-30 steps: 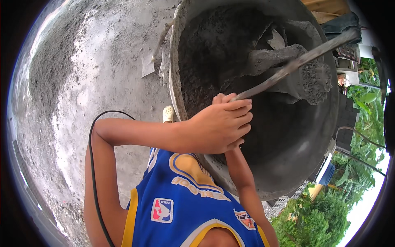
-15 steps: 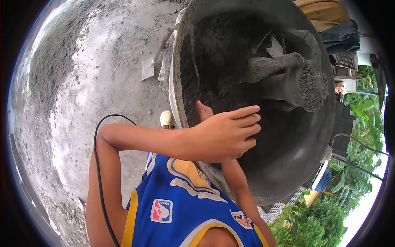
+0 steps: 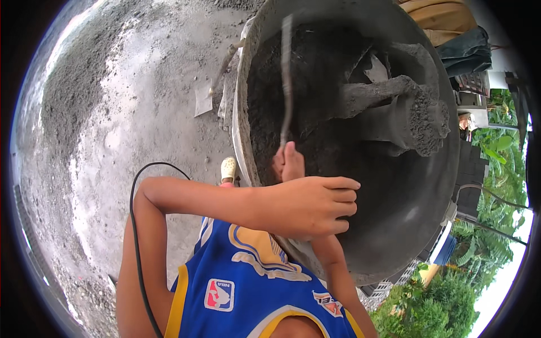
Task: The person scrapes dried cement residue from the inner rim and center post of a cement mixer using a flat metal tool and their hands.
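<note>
My right hand [image 3: 288,162] is closed around the lower end of a long, slightly bent, grey-brown rod [image 3: 287,84], blurred by motion. The rod reaches over the dark, cement-crusted mixer drum [image 3: 406,219]. My left hand [image 3: 324,208] lies across my right forearm in the view, back up. Its fingers are loosely bent and a little apart, with nothing seen in them; the palm is hidden. Inside the drum, mixing blades [image 3: 377,96] carry thick grey crust, and dark mix [image 3: 267,112] clings along the left side.
Left of the drum's pale, crusted rim [image 3: 243,107] spreads a dusty grey floor [image 3: 129,112]. A light scrap [image 3: 203,98] lies near the rim. One cream clog [image 3: 228,168] shows below it. Tan cloth [image 3: 439,19] lies beyond the drum; greenery [image 3: 434,298] stands at the right.
My right hand has come up slightly and right, and the rod, earlier a thin faint line near the rim, now shows broadly further right. My left hand has dropped a little.
</note>
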Demonstrator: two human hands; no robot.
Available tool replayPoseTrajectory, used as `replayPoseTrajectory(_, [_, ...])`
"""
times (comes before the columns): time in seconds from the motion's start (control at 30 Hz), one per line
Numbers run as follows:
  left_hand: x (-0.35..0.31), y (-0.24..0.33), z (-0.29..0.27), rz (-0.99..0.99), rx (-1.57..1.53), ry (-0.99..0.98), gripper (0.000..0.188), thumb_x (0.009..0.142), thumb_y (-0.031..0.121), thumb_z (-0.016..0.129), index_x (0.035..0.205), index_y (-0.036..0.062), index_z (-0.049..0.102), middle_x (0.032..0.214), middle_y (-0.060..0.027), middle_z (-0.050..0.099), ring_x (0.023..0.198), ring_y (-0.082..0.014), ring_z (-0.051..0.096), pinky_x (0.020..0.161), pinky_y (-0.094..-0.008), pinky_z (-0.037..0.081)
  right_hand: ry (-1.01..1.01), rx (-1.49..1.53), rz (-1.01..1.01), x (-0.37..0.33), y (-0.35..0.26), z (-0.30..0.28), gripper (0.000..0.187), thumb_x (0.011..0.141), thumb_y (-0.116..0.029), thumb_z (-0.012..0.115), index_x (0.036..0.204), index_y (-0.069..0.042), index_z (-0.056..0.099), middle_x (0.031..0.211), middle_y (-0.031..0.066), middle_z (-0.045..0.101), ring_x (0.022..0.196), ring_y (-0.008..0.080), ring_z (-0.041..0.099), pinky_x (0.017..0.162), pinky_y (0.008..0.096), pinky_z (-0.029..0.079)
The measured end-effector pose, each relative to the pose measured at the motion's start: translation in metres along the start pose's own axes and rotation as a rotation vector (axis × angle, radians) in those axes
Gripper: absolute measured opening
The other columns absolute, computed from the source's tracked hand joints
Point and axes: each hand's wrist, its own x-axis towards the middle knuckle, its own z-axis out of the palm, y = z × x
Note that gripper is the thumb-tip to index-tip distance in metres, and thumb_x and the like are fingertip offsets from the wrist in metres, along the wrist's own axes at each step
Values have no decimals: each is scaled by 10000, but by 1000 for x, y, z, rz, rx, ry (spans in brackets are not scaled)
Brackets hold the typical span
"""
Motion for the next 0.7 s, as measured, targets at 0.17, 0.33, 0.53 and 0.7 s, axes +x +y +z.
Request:
replayPoseTrajectory(0.17, [-13, 13, 9, -191, -60, -21, 165, 666, 134, 601, 772, 7, 592, 946, -133, 579, 1009, -306, 532, 1017, -456, 350, -44, 231, -683, -23, -31, -4, 361, 949, -405, 428, 731, -118, 414, 658, -37, 353, 524, 76, 308, 455, 250, 242])
replayPoseTrajectory(0.33, [-1, 7, -1, -18, -15, -77, 190, 662, 122, 599, 810, 3, 608, 932, -127, 575, 998, -300, 529, 1021, -468, 343, 117, -145, -57, -10, 17, 7, 472, 946, -474, 408, 604, -158, 335, 573, -44, 318, 454, 67, 269, 401, 248, 179])
replayPoseTrajectory(0.53, [-8, 6, 12, -71, -41, 3, 186, 659, 140, 610, 802, 22, 607, 915, -112, 575, 983, -283, 534, 1025, -460, 343, 181, 42, -616, -37, -65, -4, 405, 936, -417, 491, 670, -136, 369, 612, -45, 285, 540, 73, 289, 464, 264, 203])
replayPoseTrajectory(0.7, [-12, 14, 11, -76, 8, 34, 188, 645, 144, 617, 797, 36, 596, 856, -86, 553, 910, -262, 534, 981, -431, 374, 15, -388, -284, 7, 24, 16, 458, 943, -377, 490, 623, -84, 340, 573, -28, 279, 520, 99, 282, 457, 341, 196])
